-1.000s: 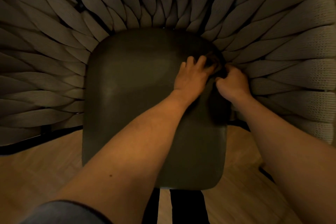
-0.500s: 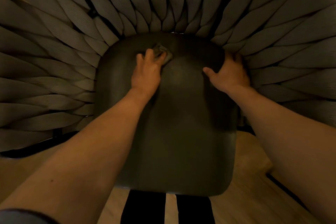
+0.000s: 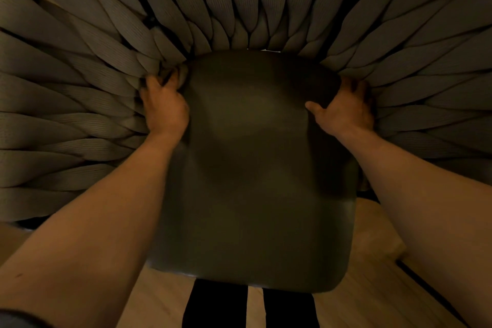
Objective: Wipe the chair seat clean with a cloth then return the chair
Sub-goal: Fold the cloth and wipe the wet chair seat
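Wood floor [image 3: 165,298] shows just past the seat's [image 3: 253,181] near edge. The left hand [image 3: 165,109] is at the seat's far left corner, its grip bunching the cloth [image 3: 177,75] against the woven backrest [image 3: 239,2]. The right hand [image 3: 346,109] is on the seat's right edge, fingers spread, thumb flat on top.

A home, likely a living room — woven-rope lounge chair [image 3: 80,93] on light wood flooring [image 3: 372,287].
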